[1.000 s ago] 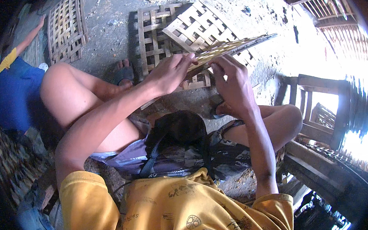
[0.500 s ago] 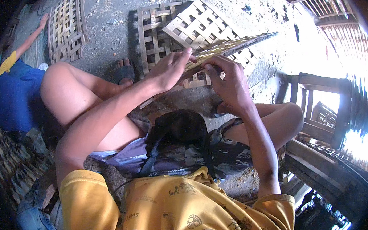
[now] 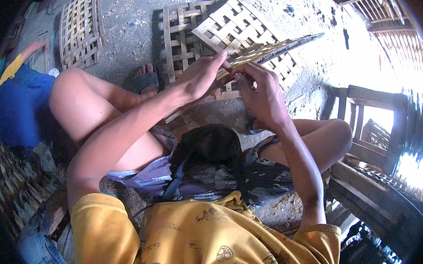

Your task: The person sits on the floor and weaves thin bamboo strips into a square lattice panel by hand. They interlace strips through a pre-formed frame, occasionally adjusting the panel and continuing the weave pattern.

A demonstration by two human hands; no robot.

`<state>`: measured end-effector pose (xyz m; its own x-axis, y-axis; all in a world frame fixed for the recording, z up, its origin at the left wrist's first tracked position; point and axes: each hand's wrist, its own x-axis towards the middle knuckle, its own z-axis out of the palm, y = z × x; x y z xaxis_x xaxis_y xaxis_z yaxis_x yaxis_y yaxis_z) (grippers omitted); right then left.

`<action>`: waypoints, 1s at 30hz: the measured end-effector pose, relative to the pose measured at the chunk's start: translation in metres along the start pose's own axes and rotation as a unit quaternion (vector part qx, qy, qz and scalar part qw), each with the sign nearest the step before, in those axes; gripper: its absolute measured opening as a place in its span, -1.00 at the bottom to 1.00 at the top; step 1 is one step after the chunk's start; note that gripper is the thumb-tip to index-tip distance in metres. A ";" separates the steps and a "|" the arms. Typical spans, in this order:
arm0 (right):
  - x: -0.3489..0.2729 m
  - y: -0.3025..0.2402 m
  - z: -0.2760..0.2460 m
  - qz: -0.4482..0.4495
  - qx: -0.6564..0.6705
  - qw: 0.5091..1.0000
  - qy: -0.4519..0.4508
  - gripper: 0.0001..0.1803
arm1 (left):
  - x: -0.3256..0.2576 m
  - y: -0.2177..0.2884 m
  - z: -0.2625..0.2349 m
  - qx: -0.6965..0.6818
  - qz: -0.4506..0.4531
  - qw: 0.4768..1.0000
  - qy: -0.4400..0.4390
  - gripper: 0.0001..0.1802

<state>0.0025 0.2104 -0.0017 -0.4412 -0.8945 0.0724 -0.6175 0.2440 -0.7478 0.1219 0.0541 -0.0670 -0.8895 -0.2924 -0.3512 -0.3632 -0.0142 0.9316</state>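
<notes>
Right hand (image 3: 266,94) shifted left; woven panel (image 3: 270,52) (tilted) extends beyond.

Head cam's riding on the wearer's head, left one of a side-by-side fisheye pair, and it's staring down over the yellow shirt (image 3: 193,234), which is filling the bottom really close up. It's tilting forward too, catching the ground (image 3: 128,45) farther off up top. The left hand (image 3: 201,78) and right hand (image 3: 265,95) are landing mid-distance, just above center.
</notes>
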 end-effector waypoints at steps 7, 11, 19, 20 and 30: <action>-0.003 -0.001 0.005 -0.034 0.002 0.999 0.002 -0.87 | -0.002 0.003 0.003 -0.043 -0.003 0.999 -0.002 -0.16; -0.004 -0.004 0.006 -0.027 0.026 0.999 -0.006 -0.83 | 0.004 -0.010 0.000 -0.042 -0.001 0.999 -0.010 -0.18; 0.001 -0.001 -0.007 0.007 0.033 0.999 -0.032 -0.80 | 0.010 -0.013 0.013 -0.040 0.034 0.998 0.047 -0.20; 0.003 0.001 -0.011 0.021 0.040 0.998 -0.036 -0.80 | 0.009 -0.009 0.013 -0.039 0.033 0.998 0.045 -0.21; 0.004 0.006 -0.024 -0.124 -0.177 0.976 0.011 -0.79 | 0.002 0.004 0.007 -0.008 0.002 0.999 -0.044 -0.37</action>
<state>-0.0186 0.2171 0.0103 -0.2613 -0.9352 0.2390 -0.8913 0.1387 -0.4317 0.1167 0.0604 -0.0643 -0.9120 -0.2067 -0.3544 -0.3562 -0.0296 0.9339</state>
